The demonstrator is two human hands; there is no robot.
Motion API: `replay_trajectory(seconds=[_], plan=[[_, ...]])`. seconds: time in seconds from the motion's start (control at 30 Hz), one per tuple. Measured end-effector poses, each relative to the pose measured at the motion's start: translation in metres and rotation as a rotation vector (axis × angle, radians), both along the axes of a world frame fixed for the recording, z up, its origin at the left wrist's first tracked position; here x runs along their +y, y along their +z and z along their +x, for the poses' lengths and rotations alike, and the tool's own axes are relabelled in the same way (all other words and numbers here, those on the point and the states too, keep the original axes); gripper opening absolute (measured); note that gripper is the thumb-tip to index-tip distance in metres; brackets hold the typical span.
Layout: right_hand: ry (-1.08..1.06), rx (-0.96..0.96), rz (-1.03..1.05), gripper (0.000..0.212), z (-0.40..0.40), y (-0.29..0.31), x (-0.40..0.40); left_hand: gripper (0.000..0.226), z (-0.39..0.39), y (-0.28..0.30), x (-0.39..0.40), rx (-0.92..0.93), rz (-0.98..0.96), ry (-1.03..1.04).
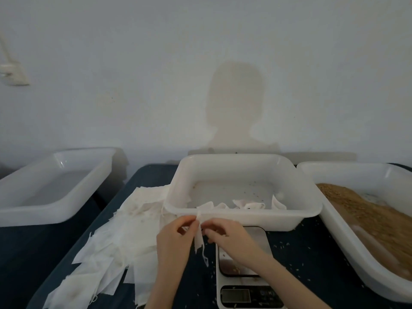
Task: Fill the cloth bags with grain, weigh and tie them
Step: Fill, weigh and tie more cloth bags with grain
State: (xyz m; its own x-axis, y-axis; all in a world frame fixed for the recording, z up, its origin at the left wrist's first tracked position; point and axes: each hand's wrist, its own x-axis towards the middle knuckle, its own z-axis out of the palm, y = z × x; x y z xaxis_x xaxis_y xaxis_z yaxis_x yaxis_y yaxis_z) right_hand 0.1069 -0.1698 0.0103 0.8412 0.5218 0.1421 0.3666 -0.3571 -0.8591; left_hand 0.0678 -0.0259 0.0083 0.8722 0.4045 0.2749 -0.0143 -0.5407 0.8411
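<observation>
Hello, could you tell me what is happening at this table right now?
A person is holding a small white cloth bag between both hands, the left hand and right hand pinching its top edge just in front of the middle tub. The bag hangs limp, apparently empty. A pile of spare bags lies to the left, the grain tub sits on the right, and the kitchen scale waits under the right wrist with only a few stray grains on it.
</observation>
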Motion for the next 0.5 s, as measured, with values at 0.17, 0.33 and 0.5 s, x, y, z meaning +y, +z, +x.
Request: replay_trajectory(seconds=[0.17,0.33,0.5], plan=[[-0.059,0.0,0.065,0.016,0.003,0.001,0.003,0.012,0.002,-0.001,-0.011,-0.034,-0.056,-0.028],[-0.095,0.101,0.116,0.017,0.004,0.0,0.001,0.017,-0.002,-0.001,-0.016,-0.05,-0.084,-0.046],[-0.185,0.22,0.232,0.015,0.006,0.004,0.001,0.009,-0.005,0.0,-0.022,-0.05,-0.065,-0.095]])
